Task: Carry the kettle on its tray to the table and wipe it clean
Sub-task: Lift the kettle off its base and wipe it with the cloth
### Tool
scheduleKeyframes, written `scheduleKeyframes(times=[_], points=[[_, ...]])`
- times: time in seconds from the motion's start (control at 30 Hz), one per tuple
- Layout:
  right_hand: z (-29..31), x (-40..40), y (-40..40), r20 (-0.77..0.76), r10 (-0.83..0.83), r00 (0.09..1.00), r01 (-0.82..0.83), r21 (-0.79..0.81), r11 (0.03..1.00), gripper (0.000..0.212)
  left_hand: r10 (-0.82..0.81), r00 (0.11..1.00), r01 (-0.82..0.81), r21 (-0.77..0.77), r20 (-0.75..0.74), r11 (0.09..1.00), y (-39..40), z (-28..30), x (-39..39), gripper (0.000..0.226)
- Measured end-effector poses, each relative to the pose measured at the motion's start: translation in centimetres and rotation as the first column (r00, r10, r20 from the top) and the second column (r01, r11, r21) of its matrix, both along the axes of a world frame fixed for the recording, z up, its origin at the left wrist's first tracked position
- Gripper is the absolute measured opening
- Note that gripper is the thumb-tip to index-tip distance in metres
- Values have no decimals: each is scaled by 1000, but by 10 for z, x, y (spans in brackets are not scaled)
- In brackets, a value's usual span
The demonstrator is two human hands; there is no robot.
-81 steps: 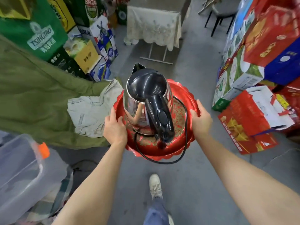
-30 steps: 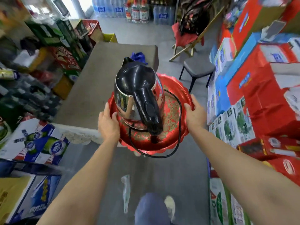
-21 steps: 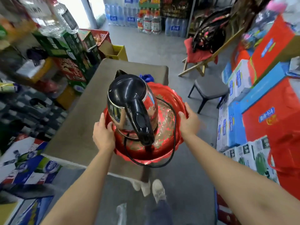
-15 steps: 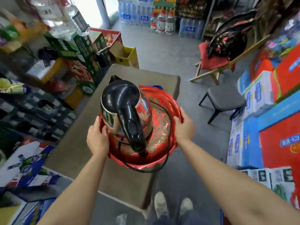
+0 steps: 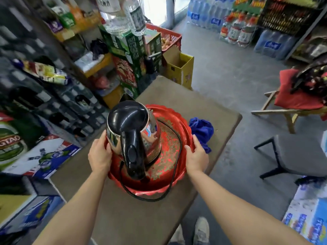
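A steel kettle point(image 5: 134, 135) with a black lid and handle stands on a round red tray point(image 5: 169, 149) with a scalloped rim. Its black cord point(image 5: 178, 156) loops over the tray's near edge. My left hand point(image 5: 100, 156) grips the tray's left rim and my right hand point(image 5: 196, 155) grips the right rim. The tray is over the brown table point(image 5: 123, 213); whether it rests on the top I cannot tell. A crumpled blue cloth point(image 5: 201, 131) lies on the table just right of the tray.
Beer cartons point(image 5: 44, 156) and stocked shelves point(image 5: 58, 73) crowd the table's left side. A yellow box point(image 5: 180, 69) stands beyond its far end. A grey stool point(image 5: 297, 156) and a wooden chair with red fabric point(image 5: 297, 99) stand on the right. Blue cartons point(image 5: 307, 214) lie at lower right.
I have walked up to the table's near end. The tray with the kettle has moved forward over the tabletop and lower, and the blue cloth has come into view beside it.
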State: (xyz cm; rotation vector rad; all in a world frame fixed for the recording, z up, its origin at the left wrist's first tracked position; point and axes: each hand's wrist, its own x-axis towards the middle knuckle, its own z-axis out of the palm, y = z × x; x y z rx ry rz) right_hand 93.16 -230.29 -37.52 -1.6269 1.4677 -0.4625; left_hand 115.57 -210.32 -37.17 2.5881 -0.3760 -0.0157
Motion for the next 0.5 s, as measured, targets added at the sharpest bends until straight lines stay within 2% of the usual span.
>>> scheduleKeyframes(times=[0.23, 0.5], points=[[-40, 34, -10, -80, 29, 996, -26, 32, 999, 54, 16, 998, -13, 52, -63, 999, -25, -35, 37, 28], [-60, 61, -32, -133, 32, 991, -32, 2, 999, 54, 16, 995, -12, 36, -103, 999, -50, -53, 62, 25]])
